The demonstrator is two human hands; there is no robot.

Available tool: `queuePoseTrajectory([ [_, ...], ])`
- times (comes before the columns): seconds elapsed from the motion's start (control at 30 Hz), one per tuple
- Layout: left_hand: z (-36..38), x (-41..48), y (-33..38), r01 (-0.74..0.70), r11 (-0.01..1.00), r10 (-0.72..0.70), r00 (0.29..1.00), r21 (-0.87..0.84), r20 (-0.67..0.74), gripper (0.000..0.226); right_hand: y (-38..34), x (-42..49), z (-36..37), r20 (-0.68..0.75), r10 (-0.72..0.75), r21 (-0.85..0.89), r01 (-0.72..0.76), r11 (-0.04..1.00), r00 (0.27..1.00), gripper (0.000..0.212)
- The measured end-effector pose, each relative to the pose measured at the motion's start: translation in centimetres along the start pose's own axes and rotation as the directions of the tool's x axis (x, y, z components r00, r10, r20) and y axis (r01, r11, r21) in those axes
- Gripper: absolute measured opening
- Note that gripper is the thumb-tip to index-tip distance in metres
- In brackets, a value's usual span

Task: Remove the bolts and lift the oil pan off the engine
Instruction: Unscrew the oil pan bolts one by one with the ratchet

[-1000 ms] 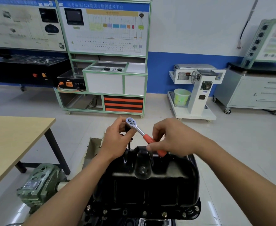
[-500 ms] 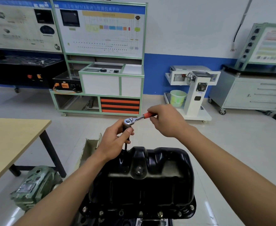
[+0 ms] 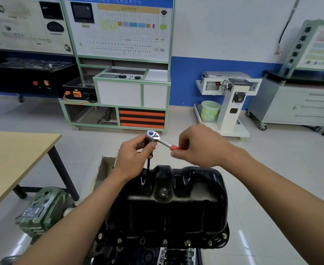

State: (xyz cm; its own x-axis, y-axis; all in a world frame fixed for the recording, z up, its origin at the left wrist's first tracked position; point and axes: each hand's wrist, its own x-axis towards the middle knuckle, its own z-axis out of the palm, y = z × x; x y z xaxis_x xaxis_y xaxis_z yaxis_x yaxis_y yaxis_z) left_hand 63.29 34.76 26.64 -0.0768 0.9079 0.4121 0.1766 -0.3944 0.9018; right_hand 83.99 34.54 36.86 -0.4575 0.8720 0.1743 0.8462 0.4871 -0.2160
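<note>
Both bare forearms are extended forward, converging. The left hand (image 3: pixel 135 153) is curled around the ratchet wrench (image 3: pixel 158 139) just beneath its head. The red handle end is gripped by the right hand (image 3: pixel 201 148), with its knuckles turned upward.

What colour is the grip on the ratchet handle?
Red-orange: the ratchet has its grip poking out of the right hand. The head view shows it best.

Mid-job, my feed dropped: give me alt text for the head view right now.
Two bare hands hold a ratchet wrench at the far edge of a black oil pan: the left hand grips its head and extension, the right hand holds the red handle. Bolts sit along the pan's near flange.
</note>
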Motion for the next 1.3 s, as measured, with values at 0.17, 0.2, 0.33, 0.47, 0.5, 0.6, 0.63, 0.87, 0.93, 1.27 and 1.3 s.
queuePoseTrajectory([
  [0.17, 0.0, -0.2, 0.2, 0.001, 1.000, -0.001, 1.000, 0.010, 0.021, 0.010, -2.6, -0.5, 1.0, 0.132, -0.087, 0.092, 0.075, 0.993, 0.987, 0.056],
  [0.2, 0.0, -0.3, 0.2, 0.009, 1.000, -0.009, 1.000, 0.005, 0.016, 0.010, -2.9, -0.3, 1.3, 0.148, -0.103, 0.149, 0.080, 0.986, 0.984, 0.057],
  [0.33, -0.1, -0.2, -0.2, 0.009, 1.000, -0.009, 1.000, -0.013, 0.010, 0.019, -3.0, 0.4, 1.8, 0.141, -0.131, 0.239, 0.094, 0.966, 0.981, 0.057],
  [0.47, -0.2, -0.1, -0.2, 0.047, 0.999, -0.047, 0.999, -0.027, -0.001, 0.018, -2.2, 0.7, 1.1, 0.155, -0.088, 0.210, 0.054, 0.976, 0.984, 0.057],
  [0.5, -0.2, 0.0, -0.1, 0.050, 0.998, -0.050, 0.999, -0.028, -0.003, 0.019, -2.0, 0.8, 0.7, 0.158, -0.070, 0.178, 0.041, 0.983, 0.985, 0.056],
  [0.6, -0.2, 0.1, 0.0, 0.016, 1.000, -0.016, 0.999, 0.002, 0.033, 0.019, -1.5, 1.3, -0.5, 0.126, -0.033, 0.024, 0.030, 0.999, 0.991, 0.045],
  [0.63, -0.2, 0.1, 0.0, 0.013, 1.000, -0.013, 0.999, 0.004, 0.052, 0.018, -1.3, 1.5, -0.8, 0.113, -0.024, -0.015, 0.026, 1.000, 0.993, 0.039],
  [0.87, -0.2, 0.0, 0.2, 0.041, 0.999, -0.038, 0.993, -0.025, 0.109, 0.018, -0.8, 3.8, 0.6, -0.063, -0.022, -0.211, 0.008, 0.977, 0.998, 0.018],
  [0.93, -0.2, 0.0, 0.3, 0.044, 0.999, -0.040, 0.993, -0.028, 0.113, 0.013, -0.5, 4.3, 1.2, -0.080, -0.045, -0.146, 0.033, 0.989, 0.996, 0.017],
  [1.27, 0.0, 0.0, -0.1, 0.055, 0.998, -0.055, 0.998, -0.011, 0.026, 0.015, -0.1, 3.0, 1.5, -0.121, -0.035, -0.125, 0.020, 0.992, 0.992, 0.019],
  [1.3, 0.0, 0.0, -0.1, 0.049, 0.999, -0.049, 0.999, -0.008, 0.022, 0.015, -0.3, 2.6, 1.3, -0.121, -0.018, -0.123, 0.003, 0.992, 0.993, 0.020],
])
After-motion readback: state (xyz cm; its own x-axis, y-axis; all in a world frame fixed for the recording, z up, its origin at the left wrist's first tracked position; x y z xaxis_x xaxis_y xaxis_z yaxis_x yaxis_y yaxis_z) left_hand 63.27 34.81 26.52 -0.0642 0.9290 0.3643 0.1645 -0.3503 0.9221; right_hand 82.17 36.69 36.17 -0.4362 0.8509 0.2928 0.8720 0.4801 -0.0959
